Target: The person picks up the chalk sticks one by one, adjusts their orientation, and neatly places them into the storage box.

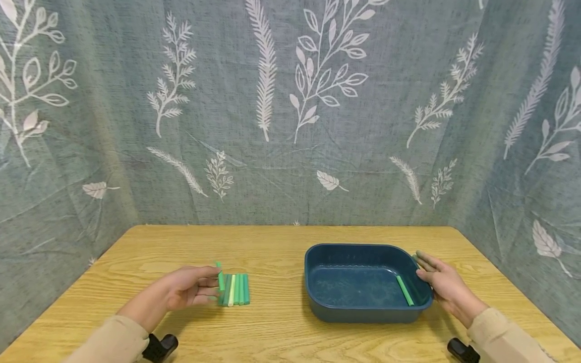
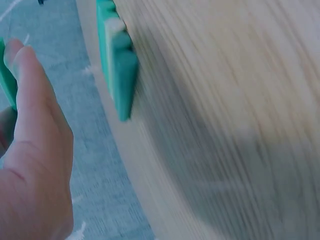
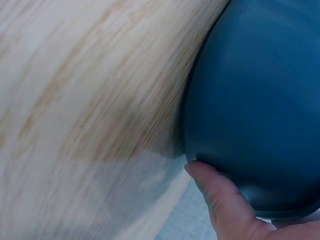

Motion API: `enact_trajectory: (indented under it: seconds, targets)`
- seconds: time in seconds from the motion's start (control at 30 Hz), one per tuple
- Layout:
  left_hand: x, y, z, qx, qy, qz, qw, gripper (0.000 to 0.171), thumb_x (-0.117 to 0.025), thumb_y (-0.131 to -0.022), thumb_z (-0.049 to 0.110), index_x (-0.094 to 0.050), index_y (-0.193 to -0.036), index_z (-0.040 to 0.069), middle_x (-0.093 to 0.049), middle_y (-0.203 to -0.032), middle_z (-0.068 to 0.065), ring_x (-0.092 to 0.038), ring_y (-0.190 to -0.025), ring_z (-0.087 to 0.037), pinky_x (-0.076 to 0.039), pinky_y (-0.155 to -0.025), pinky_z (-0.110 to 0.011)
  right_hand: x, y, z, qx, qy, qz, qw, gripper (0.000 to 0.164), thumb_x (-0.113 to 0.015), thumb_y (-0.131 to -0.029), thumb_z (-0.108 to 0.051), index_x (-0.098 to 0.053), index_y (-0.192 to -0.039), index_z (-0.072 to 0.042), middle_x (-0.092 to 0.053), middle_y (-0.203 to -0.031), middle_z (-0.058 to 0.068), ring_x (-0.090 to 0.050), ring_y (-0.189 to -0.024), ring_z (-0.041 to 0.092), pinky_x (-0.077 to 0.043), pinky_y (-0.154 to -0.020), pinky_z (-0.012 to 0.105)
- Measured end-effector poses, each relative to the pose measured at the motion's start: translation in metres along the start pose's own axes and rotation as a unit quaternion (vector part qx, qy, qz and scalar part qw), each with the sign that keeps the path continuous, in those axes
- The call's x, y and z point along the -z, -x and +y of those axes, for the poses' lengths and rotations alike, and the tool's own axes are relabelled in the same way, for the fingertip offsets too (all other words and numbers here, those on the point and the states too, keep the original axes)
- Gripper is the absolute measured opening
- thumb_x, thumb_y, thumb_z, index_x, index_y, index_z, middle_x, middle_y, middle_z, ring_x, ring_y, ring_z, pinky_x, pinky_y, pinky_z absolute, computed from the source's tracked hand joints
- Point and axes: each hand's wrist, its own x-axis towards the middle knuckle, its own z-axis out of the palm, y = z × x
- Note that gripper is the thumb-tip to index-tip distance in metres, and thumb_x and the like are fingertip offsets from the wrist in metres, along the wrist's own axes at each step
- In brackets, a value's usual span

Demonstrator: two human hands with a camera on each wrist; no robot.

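Between thumb and fingers my left hand (image 1: 192,288) pinches a green stick (image 1: 221,278), held above the table. In the left wrist view only part of that green stick (image 2: 7,80) shows at the left edge. Beside those fingertips, several green, teal and pale yellow sticks (image 1: 239,290) lie side by side on the table. My right hand (image 1: 442,285) holds the right end of a dark blue basin (image 1: 363,315), its thumb over the rim and its fingers along the outer wall. Inside the basin, near the right end, lies another green stick (image 1: 405,291).
The wooden table (image 1: 277,333) lies under everything. A grey-green curtain (image 1: 236,101) with white leaf patterns hangs behind it and along both sides. Black wrist devices (image 1: 161,348) sit below the beige sleeves (image 1: 113,338).
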Motion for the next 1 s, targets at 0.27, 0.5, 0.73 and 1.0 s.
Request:
enact_trajectory:
  seconds: [0.27, 0.5, 0.73, 1.0]
  targets:
    - [-0.019, -0.001, 0.001, -0.023, 0.028, -0.046, 0.9983, 0.054, -0.043, -0.106, 0.021, -0.026, -0.140, -0.017, -0.063, -0.102, -0.008, -0.068, -0.084, -0.013, -0.056, -0.079, -0.025, 0.000, 0.000, -0.001, -0.002, 0.003, 0.002, 1.000, 0.060, -0.031, -0.105, 0.000, 0.004, -0.153, 0.002, 0.002, -0.157, 0.028, -0.015, -0.139, 0.046, -0.053, -0.081, 0.025]
    - [-0.033, -0.002, 0.005, -0.036, 0.025, -0.065, 0.9969, 0.048, -0.045, -0.105, 0.020, -0.037, -0.137, -0.015, -0.067, -0.101, -0.009, -0.071, -0.085, -0.016, -0.056, -0.083, -0.028, 0.000, -0.001, -0.001, 0.001, 0.010, 0.001, 1.000, 0.059, -0.032, -0.105, 0.000, 0.002, -0.153, 0.004, 0.001, -0.156, 0.029, -0.020, -0.138, 0.045, -0.054, -0.079, 0.026]
    - [-0.047, -0.002, 0.009, -0.039, 0.019, -0.090, 0.9950, 0.024, -0.047, -0.104, 0.022, -0.055, -0.114, 0.001, -0.065, -0.090, -0.003, -0.070, -0.079, -0.012, -0.057, -0.075, -0.023, 0.001, 0.000, -0.002, -0.006, 0.015, -0.003, 1.000, 0.060, -0.033, -0.105, -0.001, 0.003, -0.153, 0.003, 0.002, -0.157, 0.028, -0.033, -0.135, 0.038, -0.053, -0.074, 0.026]
    - [-0.068, -0.010, 0.019, -0.042, 0.004, -0.090, 0.9951, 0.025, -0.045, -0.105, 0.022, -0.053, -0.114, 0.000, -0.063, -0.090, -0.003, -0.067, -0.076, -0.009, -0.056, -0.070, -0.019, 0.000, -0.002, -0.005, -0.008, -0.012, -0.017, 1.000, 0.064, -0.030, -0.105, 0.001, 0.012, -0.152, -0.002, 0.007, -0.157, 0.026, -0.007, -0.141, 0.048, -0.050, -0.076, 0.023]
